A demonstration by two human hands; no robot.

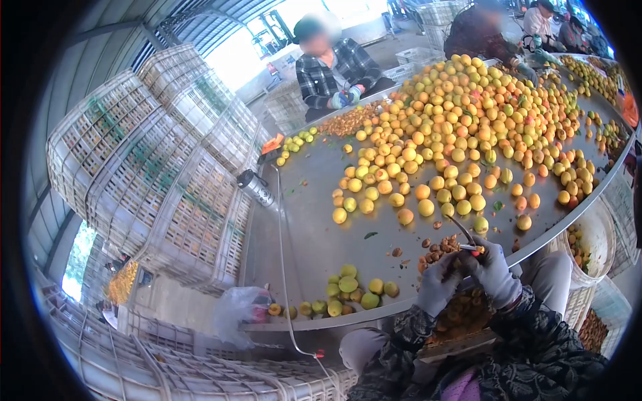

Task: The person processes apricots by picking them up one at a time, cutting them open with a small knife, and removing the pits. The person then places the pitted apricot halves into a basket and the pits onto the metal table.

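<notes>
Fingers of the right hand (496,273), in a pale glove, are closed around a thin curved tool (461,230), seen in the head view; its dark curve rises out of the grip over the metal table (321,234), leaning up and to the picture's left. Red and white parts show at the knuckles, with a small orange-yellow bit beside them. The left hand (438,286), gloved too, has its fingers curled in close to the right fingertips; whether they pinch anything cannot be told, as the spot between the hands is dark and small.

Both hands come up from the bottom of the view, the forearms in dark patterned sleeves (521,334), wrists bent inward so that the hands nearly meet at the table's near edge. Brown pits (438,252) lie in a small heap just beyond the left fingers. Beneath the hands is a mass of brown pieces (461,313), partly hidden by the sleeves.

Past the tool, yellow and orange fruit (461,127) is piled high across the table. Greener fruit (348,286) sits in a group near the edge, to the left of the hands, and a bucket (592,244) stands off the table to their right.
</notes>
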